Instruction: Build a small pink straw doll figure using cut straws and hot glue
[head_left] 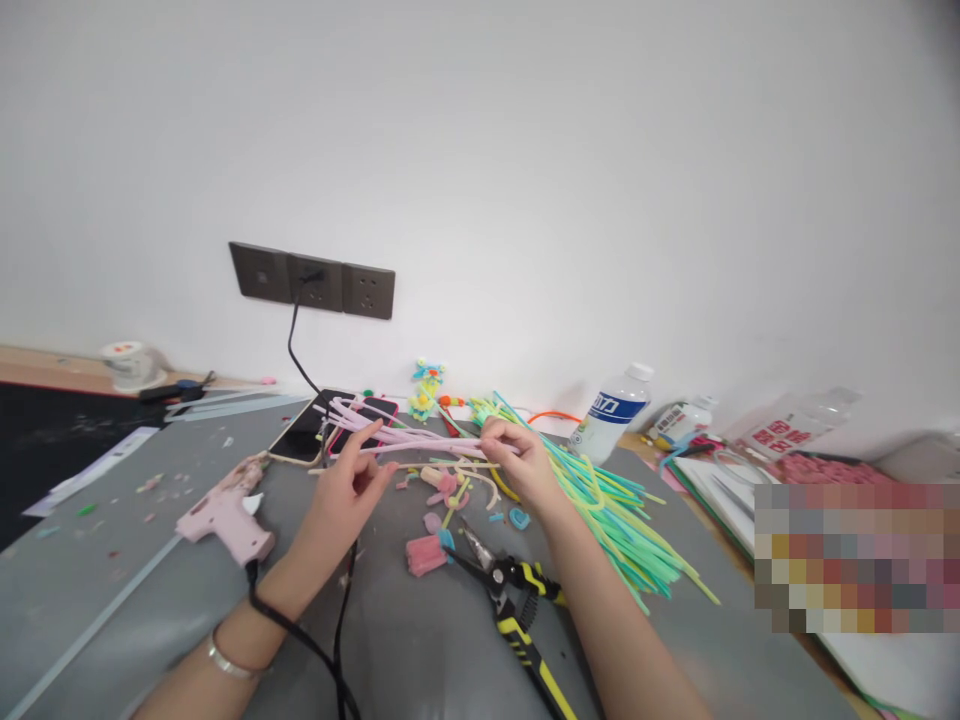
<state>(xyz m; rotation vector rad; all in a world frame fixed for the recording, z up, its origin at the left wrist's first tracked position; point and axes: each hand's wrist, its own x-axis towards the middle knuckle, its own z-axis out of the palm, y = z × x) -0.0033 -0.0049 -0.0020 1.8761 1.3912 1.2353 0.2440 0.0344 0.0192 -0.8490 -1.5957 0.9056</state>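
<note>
A loose bundle of pale pink pipe cleaners [431,440] stretches across the table in front of me. My right hand [517,460] pinches its right end between thumb and fingers. At the bundle's left part is my left hand [352,480], its thumb and index finger apart and the fingertips near the stems. One cream pipe cleaner [442,465] runs between the two hands, just below the pink ones. Under my right forearm lies a larger bundle of green and yellow pipe cleaners [615,510]. Black and yellow cutting pliers [499,580] rest between my arms, jaws pointing away.
A pink glue gun [229,515] lies at left, its black cord passing by my left forearm. Phones [304,430] lie behind my left hand. A water bottle [611,410] stands near the wall. Small scraps and a pink piece [426,555] lie mid-table.
</note>
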